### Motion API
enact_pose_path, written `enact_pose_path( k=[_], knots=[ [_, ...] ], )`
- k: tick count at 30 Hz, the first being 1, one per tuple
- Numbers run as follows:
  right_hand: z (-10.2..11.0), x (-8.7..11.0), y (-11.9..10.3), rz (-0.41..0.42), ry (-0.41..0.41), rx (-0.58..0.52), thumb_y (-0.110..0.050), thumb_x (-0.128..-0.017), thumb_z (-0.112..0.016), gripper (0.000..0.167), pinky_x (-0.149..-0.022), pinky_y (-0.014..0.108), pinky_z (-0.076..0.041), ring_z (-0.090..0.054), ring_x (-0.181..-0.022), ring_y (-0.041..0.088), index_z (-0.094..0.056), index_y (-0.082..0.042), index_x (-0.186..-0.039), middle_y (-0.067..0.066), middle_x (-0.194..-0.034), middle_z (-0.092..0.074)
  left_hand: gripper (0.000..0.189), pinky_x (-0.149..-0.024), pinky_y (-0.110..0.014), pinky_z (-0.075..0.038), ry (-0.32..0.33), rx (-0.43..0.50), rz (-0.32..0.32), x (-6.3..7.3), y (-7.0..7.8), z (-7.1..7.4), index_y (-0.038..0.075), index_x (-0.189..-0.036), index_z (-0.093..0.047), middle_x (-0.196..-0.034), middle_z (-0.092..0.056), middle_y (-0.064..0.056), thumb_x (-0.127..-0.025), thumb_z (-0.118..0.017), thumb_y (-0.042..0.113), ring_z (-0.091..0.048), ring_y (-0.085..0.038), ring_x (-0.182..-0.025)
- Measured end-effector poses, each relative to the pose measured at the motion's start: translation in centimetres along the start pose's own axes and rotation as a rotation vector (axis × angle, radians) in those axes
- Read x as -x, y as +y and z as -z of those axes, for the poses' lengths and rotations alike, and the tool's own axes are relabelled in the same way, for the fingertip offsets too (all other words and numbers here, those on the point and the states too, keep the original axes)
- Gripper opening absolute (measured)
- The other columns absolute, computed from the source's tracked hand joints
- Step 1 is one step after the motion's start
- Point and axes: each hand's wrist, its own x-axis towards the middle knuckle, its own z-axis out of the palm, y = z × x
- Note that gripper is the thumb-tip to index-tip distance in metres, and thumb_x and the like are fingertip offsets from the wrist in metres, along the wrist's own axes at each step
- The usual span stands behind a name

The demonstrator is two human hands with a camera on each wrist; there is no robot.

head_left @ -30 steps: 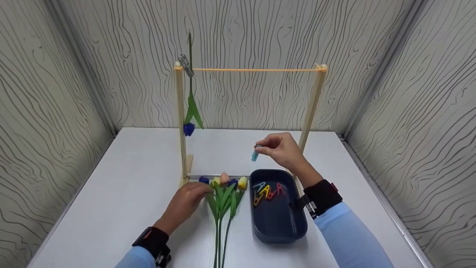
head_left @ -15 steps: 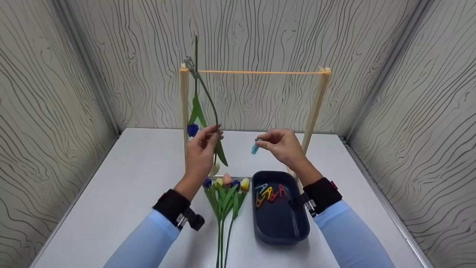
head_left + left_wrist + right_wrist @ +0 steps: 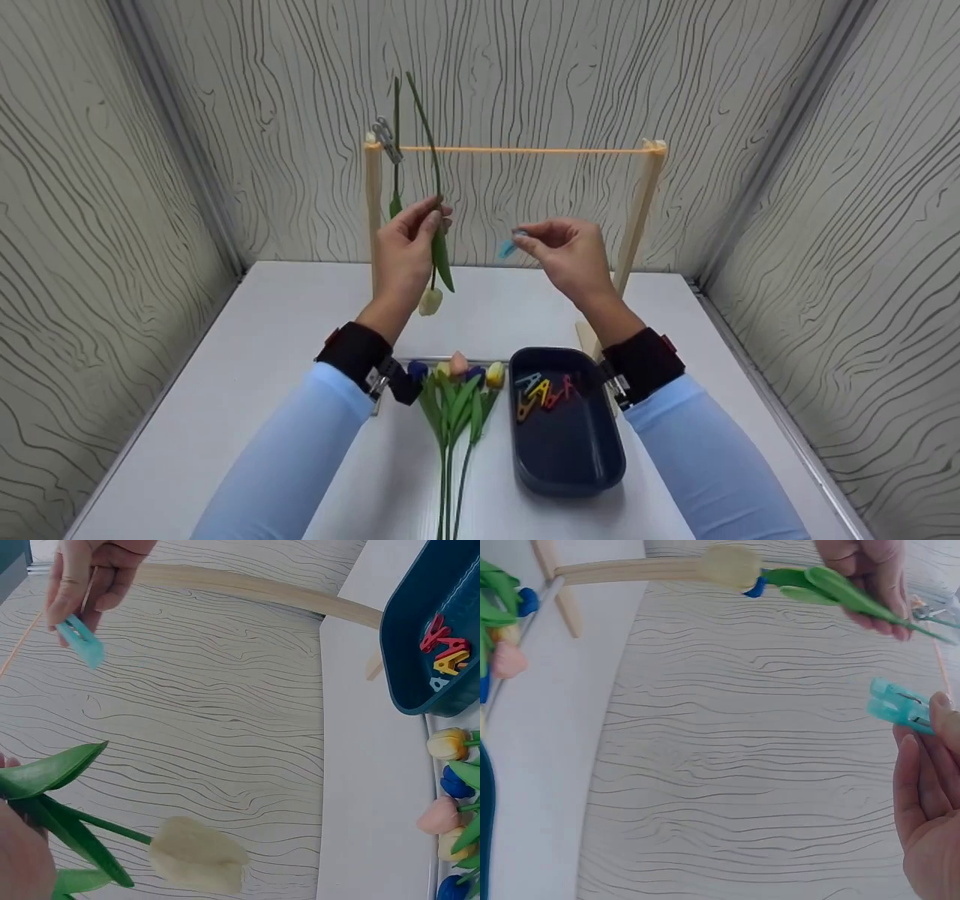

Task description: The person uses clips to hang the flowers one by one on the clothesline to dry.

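Raised higher, left hand [image 3: 405, 253] pinches a rounded cream tulip [image 3: 442, 262], right hand [image 3: 574, 259] a translucent turquoise clothespin [image 3: 84, 643]

wht tbl [image 3: 202, 427], woodgrain-print walls [image 3: 525, 67], gry trim [image 3: 781, 142]

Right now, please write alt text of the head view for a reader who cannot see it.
A person's left hand holds a pale tulip upside down near an orange cord, while the right hand pinches a light-blue clothespin. A grey clip holds another stem at the cord's left end. More tulips lie beside a dark-blue bin of coloured clothespins.
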Motion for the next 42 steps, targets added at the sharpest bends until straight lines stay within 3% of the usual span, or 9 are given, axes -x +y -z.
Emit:
enact_pose_path(
  k=[8,14,18,28,42],
  knots=[
    [-0.7,-3.7,-5.7,0.054,0.039,-0.074,-0.010,-0.097,-0.083,0.015,-0.083,0.020,-0.064,-0.077,-0.088,0.007,-0.082,0.000,-0.108,0.010,-0.105,-0.085,0.032,-0.114,-0.036,-0.059,0.006,0.030,0.040,-0.9,0.2,-0.1,0.004,-0.141,-0.069,-0.132,-0.076,-0.016,-0.112,-0.057,0.007,-0.075,-0.028,-0.126],
    [-1.7,-7.1,-9.6,0.021,0.029,-0.234,-0.003,-0.095,-0.082,0.013,-0.085,0.025,-0.068,-0.079,-0.084,0.008,-0.080,0.005,-0.105,0.002,-0.094,-0.083,0.031,-0.116,-0.037,-0.058,0.030,0.022,0.046,-1.3,0.4,0.3,0.003,-0.140,-0.069,-0.133,-0.075,-0.020,-0.112,-0.057,0.007,-0.075,-0.029,-0.126],
    [-2.4,-8.6,-11.2,0.002,0.009,-0.249,-0.002,-0.096,-0.081,0.009,-0.086,0.025,-0.068,-0.080,-0.087,0.012,-0.081,0.002,-0.103,0.003,-0.094,-0.082,0.031,-0.115,-0.036,-0.058,0.032,0.008,0.060,-1.5,0.3,0.5,0.005,-0.140,-0.070,-0.133,-0.075,-0.019,-0.113,-0.057,0.008,-0.076,-0.025,-0.124],
    [-3.9,-10.1,-12.5,0.014,-0.051,-0.177,-0.002,-0.099,-0.077,0.012,-0.087,0.026,-0.068,-0.078,-0.088,0.012,-0.078,0.005,-0.108,0.007,-0.099,-0.078,0.031,-0.112,-0.030,-0.059,0.038,0.004,0.067,-1.4,0.2,0.4,0.005,-0.141,-0.069,-0.130,-0.077,-0.013,-0.112,-0.057,0.009,-0.076,-0.021,-0.123],
    [-5.3,-10.5,-12.2,-0.030,-0.118,-0.089,-0.004,-0.101,-0.075,0.013,-0.080,0.023,-0.067,-0.077,-0.093,0.019,-0.078,0.004,-0.111,0.002,-0.095,-0.073,0.030,-0.112,-0.035,-0.061,0.055,0.049,0.042,-1.9,0.4,0.0,-0.001,-0.138,-0.071,-0.128,-0.078,-0.019,-0.111,-0.057,0.004,-0.076,-0.025,-0.118]
  ],
)
